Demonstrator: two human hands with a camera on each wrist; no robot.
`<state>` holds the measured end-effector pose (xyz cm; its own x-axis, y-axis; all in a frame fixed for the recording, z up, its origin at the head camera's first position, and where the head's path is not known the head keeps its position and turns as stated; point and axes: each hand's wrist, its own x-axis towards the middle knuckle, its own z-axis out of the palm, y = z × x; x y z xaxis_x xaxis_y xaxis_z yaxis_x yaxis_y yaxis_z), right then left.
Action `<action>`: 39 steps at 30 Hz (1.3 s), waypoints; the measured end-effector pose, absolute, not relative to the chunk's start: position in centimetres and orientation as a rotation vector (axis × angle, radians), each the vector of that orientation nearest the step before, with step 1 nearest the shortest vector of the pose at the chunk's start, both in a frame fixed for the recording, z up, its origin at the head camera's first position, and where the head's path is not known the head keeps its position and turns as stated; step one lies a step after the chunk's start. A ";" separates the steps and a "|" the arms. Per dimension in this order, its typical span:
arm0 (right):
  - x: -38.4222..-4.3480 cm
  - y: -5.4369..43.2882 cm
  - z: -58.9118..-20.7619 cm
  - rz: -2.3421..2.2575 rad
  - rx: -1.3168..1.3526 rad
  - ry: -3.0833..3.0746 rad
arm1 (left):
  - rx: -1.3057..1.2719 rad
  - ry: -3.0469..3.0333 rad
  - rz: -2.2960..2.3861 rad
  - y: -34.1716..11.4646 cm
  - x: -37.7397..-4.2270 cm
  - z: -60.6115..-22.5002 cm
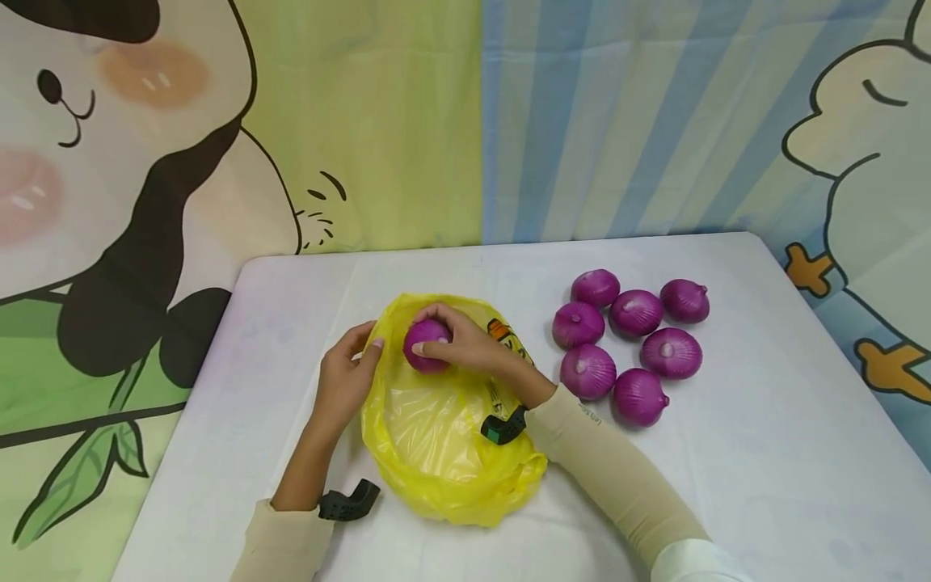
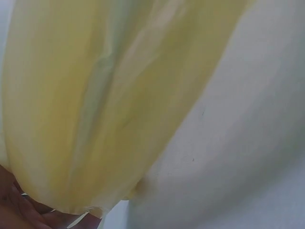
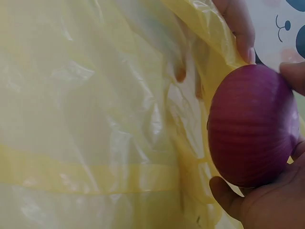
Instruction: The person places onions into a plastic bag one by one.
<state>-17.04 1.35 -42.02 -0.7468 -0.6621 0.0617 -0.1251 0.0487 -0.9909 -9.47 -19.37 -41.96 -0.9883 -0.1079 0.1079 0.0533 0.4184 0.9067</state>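
Purple onion (image 1: pixel 422 333) at the mouth of a yellow plastic bag (image 1: pixel 458 495)

The onion lies within the outline of the bag's mouth, toward the far left part of the rim as the head view shows it; whether it touches the plastic cannot be told. The right hand (image 1: pixel 469 343) grips it, the thumb bent across the near side and the fingers curved over the far side. In the right wrist view the onion's ribbed skin shows between the digits, close beside the bag's edge. The left hand (image 1: pixel 347 376) pinches the left side of the rim between thumb and fingers; some of its fingertips show through the thin plastic. The bag stands wide open, its mouth facing up, with dark and orange printing (image 1: pixel 502 330) on its right side. To the right of the bag, seven more purple onions (image 1: pixel 671 353) form a loose cluster, several of them touching or nearly so. All rest on a white-covered table (image 1: pixel 771 453). A black wrist device (image 1: pixel 351 501) shows at each cuff of the beige sleeves (image 1: pixel 618 477). Behind the table hangs a printed backdrop (image 1: pixel 407 121) with a cartoon panda at left, blue stripes, and a pale cartoon figure with orange feet at right.
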 end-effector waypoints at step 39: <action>-15.2 3.5 -40.6 -1.624 -1.060 1.973 | 0.035 -2.529 -1.634 -19.4 -9.5 -41.6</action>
<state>-15.17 3.50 -40.58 -0.6470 -0.7426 0.1731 -0.3127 0.0514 -0.9484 -9.48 -19.42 -41.60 -0.9912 -0.0903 0.0965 0.0508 0.4134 0.9091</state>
